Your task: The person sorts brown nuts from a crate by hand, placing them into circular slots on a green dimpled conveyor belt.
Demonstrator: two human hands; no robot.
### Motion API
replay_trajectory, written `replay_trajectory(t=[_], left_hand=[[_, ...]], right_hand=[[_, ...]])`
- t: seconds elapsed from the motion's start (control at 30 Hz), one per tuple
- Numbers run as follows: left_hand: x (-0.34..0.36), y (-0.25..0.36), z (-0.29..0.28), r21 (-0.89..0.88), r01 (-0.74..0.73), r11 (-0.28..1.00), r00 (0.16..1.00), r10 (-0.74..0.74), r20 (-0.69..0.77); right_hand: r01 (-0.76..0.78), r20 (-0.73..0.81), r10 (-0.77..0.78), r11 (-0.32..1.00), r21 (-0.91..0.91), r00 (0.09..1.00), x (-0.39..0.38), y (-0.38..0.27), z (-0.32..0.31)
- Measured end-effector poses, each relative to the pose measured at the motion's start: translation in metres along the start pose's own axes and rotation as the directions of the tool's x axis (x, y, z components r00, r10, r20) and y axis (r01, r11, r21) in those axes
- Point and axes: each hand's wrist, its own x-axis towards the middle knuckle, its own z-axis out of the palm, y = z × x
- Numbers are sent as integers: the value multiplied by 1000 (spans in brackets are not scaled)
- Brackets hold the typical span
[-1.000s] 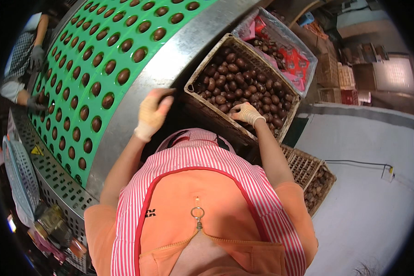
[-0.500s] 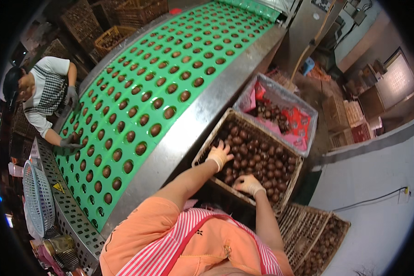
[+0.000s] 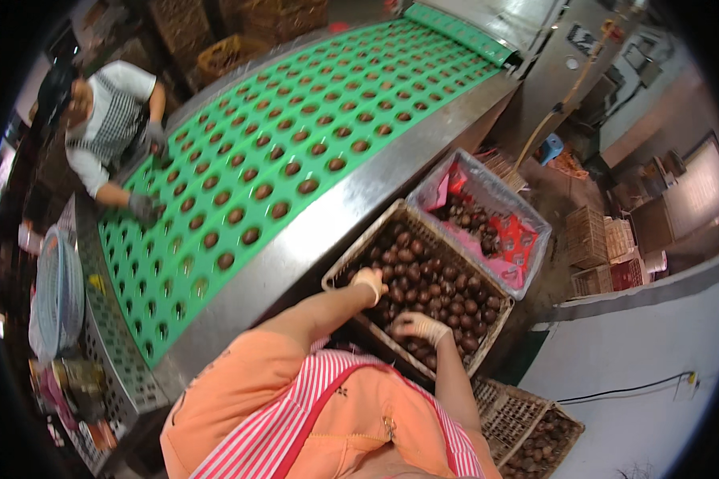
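Both of my hands wear pale gloves and reach into a wicker basket (image 3: 337, 278) full of round brown fruit (image 3: 447, 287). My left hand (image 3: 370, 283) is curled down among the fruit near the basket's left side, and its fingers are hidden. My right hand (image 3: 420, 326) lies on the fruit closer to me, fingers spread over them. I cannot tell if either hand has one gripped. Beside the basket runs a green belt (image 3: 295, 136) with rows of holes, many holding a brown fruit.
Another person (image 3: 108, 128) in dark gloves works at the belt's far left side. A grey crate (image 3: 535, 231) with red lining and some fruit stands behind the basket. A second wicker basket (image 3: 527, 423) sits at lower right. A steel rail (image 3: 335, 231) edges the belt.
A second ago my left hand was up at the belt's steel edge. It has come down into the basket, and both hands now sit lower among the fruit.
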Motion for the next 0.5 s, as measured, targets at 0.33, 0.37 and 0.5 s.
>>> replay_trajectory(t=[0.33, 0.37, 0.5], left_hand=[[1, 33, -22, 238, -111, 965, 890, -10, 457], [0, 40, -18, 265, -120, 957, 908, -2, 419], [-25, 43, -18, 247, -64, 967, 960, -8, 280]], right_hand=[[-109, -19, 110, 993, 47, 994, -20, -32, 15], [-63, -20, 69, 977, 205, 997, -22, -20, 14], [58, -114, 4, 846, 531, 993, -39, 1, 9]])
